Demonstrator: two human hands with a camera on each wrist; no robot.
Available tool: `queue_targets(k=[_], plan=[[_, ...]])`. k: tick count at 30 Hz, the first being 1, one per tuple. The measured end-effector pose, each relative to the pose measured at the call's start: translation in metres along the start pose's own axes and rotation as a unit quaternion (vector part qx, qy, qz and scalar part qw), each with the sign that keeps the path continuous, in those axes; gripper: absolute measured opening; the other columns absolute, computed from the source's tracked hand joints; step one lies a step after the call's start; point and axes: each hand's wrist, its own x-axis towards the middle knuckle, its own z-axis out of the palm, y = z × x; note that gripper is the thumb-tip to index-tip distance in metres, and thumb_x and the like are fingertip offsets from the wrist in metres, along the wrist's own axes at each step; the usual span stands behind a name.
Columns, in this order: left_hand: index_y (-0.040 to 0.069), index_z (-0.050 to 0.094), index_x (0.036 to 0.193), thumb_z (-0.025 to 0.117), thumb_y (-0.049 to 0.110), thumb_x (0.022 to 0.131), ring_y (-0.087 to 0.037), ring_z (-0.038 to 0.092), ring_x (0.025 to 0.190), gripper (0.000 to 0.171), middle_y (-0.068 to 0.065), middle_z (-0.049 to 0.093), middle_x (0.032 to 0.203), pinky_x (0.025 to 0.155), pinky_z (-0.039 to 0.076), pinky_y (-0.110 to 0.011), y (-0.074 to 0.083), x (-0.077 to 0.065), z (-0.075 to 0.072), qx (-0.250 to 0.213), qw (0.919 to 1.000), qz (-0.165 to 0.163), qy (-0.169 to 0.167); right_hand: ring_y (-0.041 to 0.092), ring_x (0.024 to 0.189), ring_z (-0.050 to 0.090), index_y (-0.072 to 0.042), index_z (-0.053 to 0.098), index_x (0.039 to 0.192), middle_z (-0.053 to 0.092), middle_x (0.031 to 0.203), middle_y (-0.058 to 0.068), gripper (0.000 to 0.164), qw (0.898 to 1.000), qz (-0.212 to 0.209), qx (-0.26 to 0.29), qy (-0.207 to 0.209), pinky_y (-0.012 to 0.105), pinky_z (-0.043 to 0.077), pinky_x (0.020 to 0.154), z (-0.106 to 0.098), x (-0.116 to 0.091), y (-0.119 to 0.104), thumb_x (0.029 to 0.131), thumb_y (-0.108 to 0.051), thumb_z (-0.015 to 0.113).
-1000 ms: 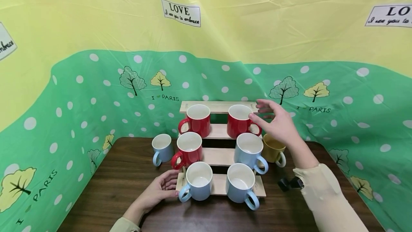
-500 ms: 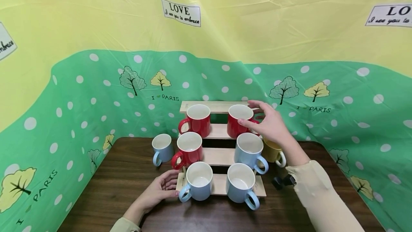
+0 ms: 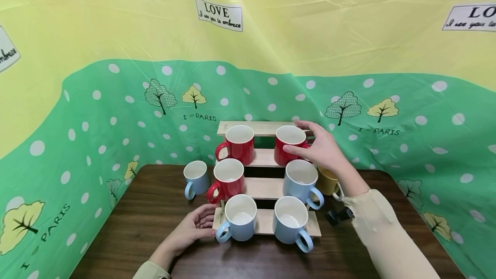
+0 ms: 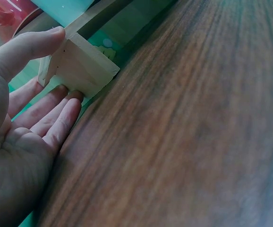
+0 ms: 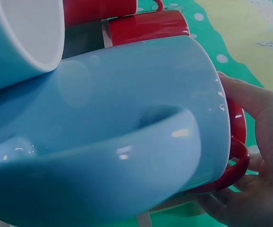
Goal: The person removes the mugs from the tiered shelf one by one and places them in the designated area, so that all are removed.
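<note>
A stepped wooden rack (image 3: pixel 265 188) holds upright mugs. My left hand (image 3: pixel 190 229) grips its lower left end, thumb on the front corner and fingers behind the side piece (image 4: pixel 82 66) in the left wrist view. My right hand (image 3: pixel 325 150) holds the right-hand red mug (image 3: pixel 287 159) on the second shelf from the top, thumb in front and fingers behind. In the right wrist view a blue mug (image 5: pixel 117 90) hides most of that red mug. Another red mug (image 3: pixel 241 147) shares its shelf.
Below are a red mug (image 3: pixel 228 180), a blue mug (image 3: pixel 299 184) and two more blue mugs on the bottom shelf. A blue mug (image 3: pixel 197 183) stands on the table left of the rack, a yellow mug (image 3: pixel 327 182) at its right, partly behind my forearm. A patterned cloth hangs behind.
My right hand has moved left, from beside the right-hand red mug's handle to around its body. My left hand stays at the rack's end. The mugs keep their places.
</note>
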Motion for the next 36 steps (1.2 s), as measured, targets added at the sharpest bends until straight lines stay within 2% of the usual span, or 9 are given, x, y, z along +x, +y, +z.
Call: queue_targets(k=[10, 21, 28, 36], plan=[[-0.010, 0.034, 0.161, 0.078, 0.000, 0.099, -0.021, 0.064, 0.132, 0.076, -0.026, 0.054, 0.155, 0.109, 0.054, -0.028, -0.0005, -0.0001, -0.0006, 0.000, 1.0000, 0.003, -0.003, 0.037, 0.130, 0.056, -0.013, 0.048, 0.162, 0.060, 0.146, 0.016, 0.098, 0.999, 0.004, -0.031, -0.024, 0.056, 0.053, 0.102, 0.0042, 0.0079, 0.0022, 0.084, -0.051, 0.094], [-0.011, 0.034, 0.161, 0.077, -0.001, 0.099, -0.021, 0.064, 0.131, 0.076, -0.026, 0.054, 0.155, 0.108, 0.054, -0.028, -0.0019, -0.0003, -0.0014, -0.006, 1.0000, 0.007, -0.004, 0.038, 0.130, 0.056, -0.015, 0.049, 0.162, 0.060, 0.146, 0.016, 0.098, 0.999, 0.032, 0.010, -0.024, 0.056, 0.054, 0.102, 0.0064, 0.0084, 0.0003, 0.084, -0.050, 0.095], [-0.011, 0.034, 0.161, 0.078, -0.001, 0.099, -0.020, 0.064, 0.131, 0.077, -0.026, 0.054, 0.154, 0.108, 0.055, -0.028, -0.0011, -0.0005, -0.0009, -0.004, 1.0000, 0.006, -0.003, 0.036, 0.129, 0.057, -0.016, 0.052, 0.161, 0.062, 0.145, 0.014, 0.094, 0.999, 0.025, 0.018, -0.020, 0.055, 0.052, 0.102, 0.0070, 0.0077, 0.0008, 0.084, -0.048, 0.095], [-0.012, 0.034, 0.161, 0.077, -0.001, 0.099, -0.018, 0.064, 0.131, 0.076, -0.028, 0.054, 0.154, 0.109, 0.054, -0.027, -0.0011, -0.0005, -0.0004, 0.004, 1.0000, 0.009, -0.001, 0.034, 0.126, 0.058, -0.015, 0.055, 0.159, 0.066, 0.141, 0.014, 0.091, 0.999, 0.025, 0.030, -0.012, 0.048, 0.052, 0.097, 0.0067, 0.0072, 0.0002, 0.084, -0.043, 0.097]])
